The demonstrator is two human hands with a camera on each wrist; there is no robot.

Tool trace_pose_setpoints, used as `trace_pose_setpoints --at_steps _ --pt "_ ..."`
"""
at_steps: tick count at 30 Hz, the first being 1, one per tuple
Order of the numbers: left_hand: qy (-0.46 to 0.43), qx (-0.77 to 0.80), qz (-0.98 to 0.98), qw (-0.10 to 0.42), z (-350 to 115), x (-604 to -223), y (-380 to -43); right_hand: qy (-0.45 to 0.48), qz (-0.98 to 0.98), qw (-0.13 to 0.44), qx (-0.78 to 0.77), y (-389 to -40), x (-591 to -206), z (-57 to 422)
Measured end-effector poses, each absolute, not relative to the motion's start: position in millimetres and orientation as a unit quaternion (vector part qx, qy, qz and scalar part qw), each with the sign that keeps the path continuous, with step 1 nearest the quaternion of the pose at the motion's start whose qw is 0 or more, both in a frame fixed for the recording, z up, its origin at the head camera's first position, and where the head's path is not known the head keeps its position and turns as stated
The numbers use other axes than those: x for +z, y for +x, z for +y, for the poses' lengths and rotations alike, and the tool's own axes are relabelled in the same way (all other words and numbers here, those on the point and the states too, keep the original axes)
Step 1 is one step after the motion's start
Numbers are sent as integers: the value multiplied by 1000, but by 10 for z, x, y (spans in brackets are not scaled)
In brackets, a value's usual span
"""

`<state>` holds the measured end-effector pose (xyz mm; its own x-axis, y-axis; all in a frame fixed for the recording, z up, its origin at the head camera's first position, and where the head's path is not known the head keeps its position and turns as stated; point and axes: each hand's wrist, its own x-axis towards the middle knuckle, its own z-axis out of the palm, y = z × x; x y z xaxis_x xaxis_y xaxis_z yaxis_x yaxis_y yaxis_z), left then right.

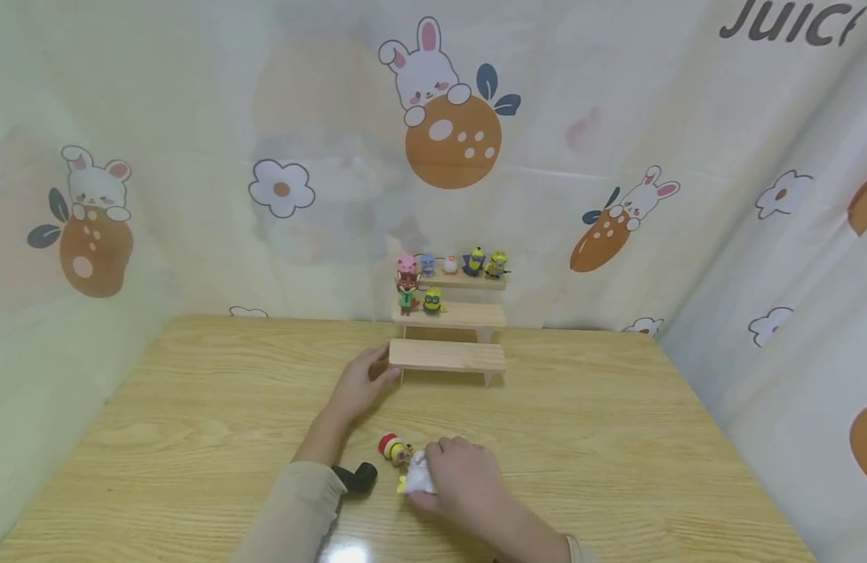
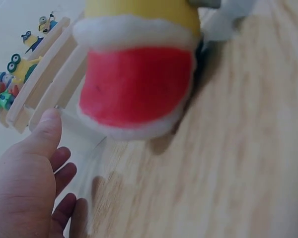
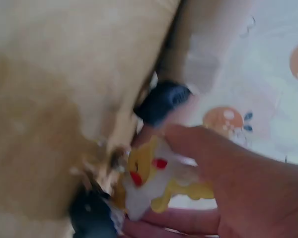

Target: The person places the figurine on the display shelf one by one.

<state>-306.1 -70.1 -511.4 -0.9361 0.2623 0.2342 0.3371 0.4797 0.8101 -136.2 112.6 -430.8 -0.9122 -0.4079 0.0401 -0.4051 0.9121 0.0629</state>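
Note:
My left hand [image 1: 359, 387] is at the left end of the lowest step of a wooden three-step display stand [image 1: 447, 354]. In the left wrist view its thumb and fingers are spread loosely beside that end, with nothing gripped. My right hand [image 1: 468, 477] holds a small white-and-yellow toy figure [image 1: 418, 473] low over the table; in the right wrist view the yellow face has red cheeks, and the fingers partly hide the body. Just left of it, a yellow toy figure with a red-and-white part [image 1: 394, 449] lies on its side, looming large in the left wrist view.
On the stand's top step are a pink figure [image 1: 406, 264], a blue one [image 1: 428, 264], a white chicken-like one [image 1: 450, 265] and two minions. The middle step bears a fox figure [image 1: 407, 301] and a minion [image 1: 433, 301]. A printed curtain [image 1: 320, 258] hangs behind the table.

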Motion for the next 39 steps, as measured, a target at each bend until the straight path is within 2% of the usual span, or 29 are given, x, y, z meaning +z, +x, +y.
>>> trace_pose_setpoints --at_steps 7,13,17,23,26,29,39 --pt "-194 -473 -857 65 -670 -5129 -3075 189 -975 -31 108 -1560 -4141 1388" --pt "-179 -475 -860 48 -683 -5083 -3077 141 -952 -65 265 -1834 -4081 1646" --pt "-171 -473 -864 35 -694 -5081 -3077 121 -898 -121 405 -2046 -4215 1877" --pt "-171 -471 -865 37 -696 -5119 -3089 106 -780 -238 568 -2271 -4458 2150" --pt "-172 -472 -864 37 -695 -5112 -3081 93 -747 -263 604 -2324 -4537 2216" --pt "-171 -470 -865 35 -696 -5099 -3074 87 -746 -257 608 -2345 -4570 2239" --pt "-164 -473 -865 33 -696 -5107 -3054 109 -843 -160 501 -2348 -4612 2202"
